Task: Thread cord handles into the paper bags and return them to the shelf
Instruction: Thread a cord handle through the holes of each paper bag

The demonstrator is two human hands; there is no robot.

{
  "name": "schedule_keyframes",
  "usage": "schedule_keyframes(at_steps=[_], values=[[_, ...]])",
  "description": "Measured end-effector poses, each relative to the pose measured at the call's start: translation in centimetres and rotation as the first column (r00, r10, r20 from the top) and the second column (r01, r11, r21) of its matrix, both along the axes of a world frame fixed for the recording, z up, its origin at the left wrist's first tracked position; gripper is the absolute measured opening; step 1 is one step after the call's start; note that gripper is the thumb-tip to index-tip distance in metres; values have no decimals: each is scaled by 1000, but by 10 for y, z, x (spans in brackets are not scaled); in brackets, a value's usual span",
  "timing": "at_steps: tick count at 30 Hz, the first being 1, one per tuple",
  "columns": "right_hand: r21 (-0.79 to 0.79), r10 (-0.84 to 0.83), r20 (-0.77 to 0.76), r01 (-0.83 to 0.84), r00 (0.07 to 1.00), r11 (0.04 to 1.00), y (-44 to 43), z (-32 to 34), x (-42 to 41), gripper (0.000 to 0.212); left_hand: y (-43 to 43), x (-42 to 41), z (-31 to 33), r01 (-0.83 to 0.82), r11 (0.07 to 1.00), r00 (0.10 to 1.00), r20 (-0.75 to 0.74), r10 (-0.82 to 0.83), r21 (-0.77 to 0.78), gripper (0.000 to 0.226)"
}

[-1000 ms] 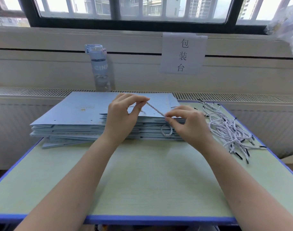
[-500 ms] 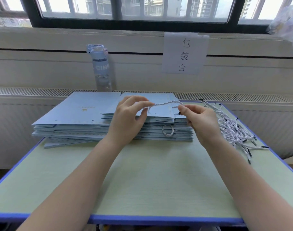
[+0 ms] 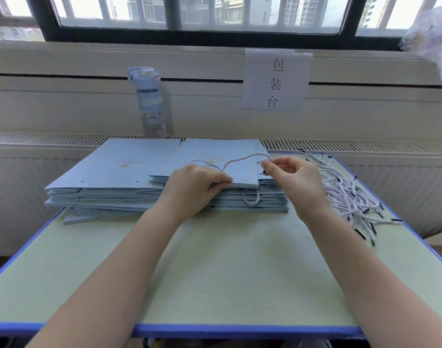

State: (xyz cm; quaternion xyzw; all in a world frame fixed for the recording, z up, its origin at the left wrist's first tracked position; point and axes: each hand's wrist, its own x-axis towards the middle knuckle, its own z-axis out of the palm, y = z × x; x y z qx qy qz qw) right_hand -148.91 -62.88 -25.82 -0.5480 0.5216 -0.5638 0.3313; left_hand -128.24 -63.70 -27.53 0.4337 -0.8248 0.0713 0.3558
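**A:** In the head view, how far along is the person?

**B:** Early on, judging by what shows. The stack of paper bags (image 3: 109,187) lies flat on the table (image 3: 215,285). Only one cord loop (image 3: 251,199) hangs out of it, at the stack's near edge. The bag on the stack's left half shows bare punched holes. A heap of loose cords (image 3: 348,197) waits just right of the stack, so most of the threading is likely left. No shelf is in view, and nothing looks ready to go back.

**A:** And the hands?

**B:** The top bag (image 3: 222,159) sits on the stack's right half, with the cord (image 3: 242,158) arching over it. The right hand (image 3: 294,182), at the stack's right edge, pinches one end of that cord between thumb and forefinger, its other fingers loosely curled. The left hand (image 3: 197,189) is curled over the top bag's near edge and grips it. Whether it also holds the cord's other end cannot be told.

**A:** Any writing?

**B:** Behind the stack a paper sign (image 3: 275,81) reads 包装台, top to bottom. The upright water bottle (image 3: 149,104), also behind the stack, shows "CINM" before the letters curve away. The bags carry a gold mark and lettering, upside down from here, possibly "PRINCE" but not certain.
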Motion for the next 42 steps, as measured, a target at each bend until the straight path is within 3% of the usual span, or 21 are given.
schedule_keyframes(at_steps=[3,9,15,23,28,33,39,42], values=[[-5,-9,-28,9,1000,1000,1,0,1,11,-4,9,2,-9,999,999,-46,10,34,25],[-40,-16,-38,15,999,999,1,1,1,12,-2,17,2,-39,998,998,-56,37,-41,19],[-67,-21,-140,12,990,998,1,-1,2,11,4,5,6,108,993,994,15,-107,-52,11],[-22,35,-227,-41,973,999,1,-2,4,13,11,-6,6,224,963,974,53,-218,-152,24],[57,106,-265,-94,958,994,0,0,1,16,10,-8,6,216,957,976,71,-206,-194,8],[89,144,-307,-122,941,988,1,2,0,13,11,-9,8,231,942,972,92,-214,-242,23],[85,197,-353,-179,915,980,2,2,-4,5,8,-10,7,210,926,977,96,-189,-314,24],[100,222,-283,-201,933,974,2,2,-4,7,9,-11,7,191,918,981,91,-170,-347,22]])
